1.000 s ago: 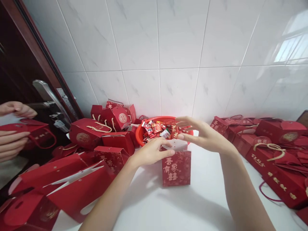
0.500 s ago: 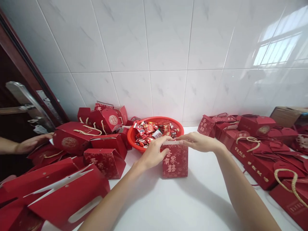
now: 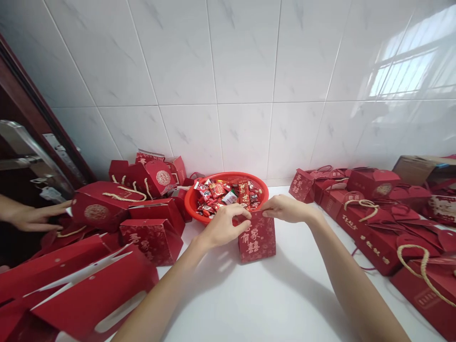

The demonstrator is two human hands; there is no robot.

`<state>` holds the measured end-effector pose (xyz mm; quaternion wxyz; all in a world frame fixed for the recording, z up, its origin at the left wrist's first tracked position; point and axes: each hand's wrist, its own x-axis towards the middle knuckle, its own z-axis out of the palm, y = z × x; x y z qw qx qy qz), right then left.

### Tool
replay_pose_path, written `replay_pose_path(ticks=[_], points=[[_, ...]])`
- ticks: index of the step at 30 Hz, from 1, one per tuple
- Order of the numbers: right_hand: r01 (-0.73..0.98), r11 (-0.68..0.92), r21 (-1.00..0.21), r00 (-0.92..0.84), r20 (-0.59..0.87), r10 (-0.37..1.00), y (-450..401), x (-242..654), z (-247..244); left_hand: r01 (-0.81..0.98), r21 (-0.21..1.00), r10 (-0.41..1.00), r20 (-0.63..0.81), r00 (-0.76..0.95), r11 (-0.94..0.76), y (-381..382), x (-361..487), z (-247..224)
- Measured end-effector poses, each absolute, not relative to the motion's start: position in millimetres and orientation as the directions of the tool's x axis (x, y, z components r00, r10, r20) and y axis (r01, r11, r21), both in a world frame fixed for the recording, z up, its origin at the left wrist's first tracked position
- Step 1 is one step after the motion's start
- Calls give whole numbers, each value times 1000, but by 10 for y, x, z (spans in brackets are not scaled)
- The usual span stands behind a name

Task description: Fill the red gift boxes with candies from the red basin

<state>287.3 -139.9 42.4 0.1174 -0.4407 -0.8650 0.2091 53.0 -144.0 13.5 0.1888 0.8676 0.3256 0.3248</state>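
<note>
Box [image 3: 258,244], small, red with pale lettering, stands on white table [image 3: 228,304] just in front of the basket, top drawn to a narrow edge. Right hand [image 3: 287,209] pinches that edge at the right, thumb and fingertips together. Left hand [image 3: 225,227] is curled at the top left corner, thumb and index a bit apart; can't tell if it grips. Red basket [image 3: 188,202] behind holds wrapped candy [image 3: 230,197]. More red boxes left [image 3: 151,242] and right [image 3: 366,237], some with rope handles [image 3: 422,266]. Another person's hand [image 3: 37,217] reaches in at far left, by the left boxes. Tiled wall [image 3: 245,61] behind.
</note>
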Motion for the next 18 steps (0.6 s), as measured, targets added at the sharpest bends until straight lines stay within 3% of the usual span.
replay_pose_path(ticks=[5, 8, 13, 16, 18], points=[[684, 555, -473, -610, 46, 791, -1418, 2890, 498, 407, 599, 706, 433, 561, -690, -1425, 532, 113], [724, 518, -456, -542, 89, 836, -1492, 3094, 624, 353, 682, 733, 407, 545, -641, -1401, 525, 71], [904, 207, -373, -104, 276, 955, -1644, 3661, 770, 348, 706, 750, 395, 530, -617, -1344, 528, 11], [936, -83, -342, 203, 334, 921, -1650, 3901, 745, 370, 669, 739, 420, 527, -644, -1333, 538, -1], [882, -267, -387, 416, 376, 828, -1596, 4001, 676, 388, 650, 737, 427, 525, -653, -1335, 540, -1]])
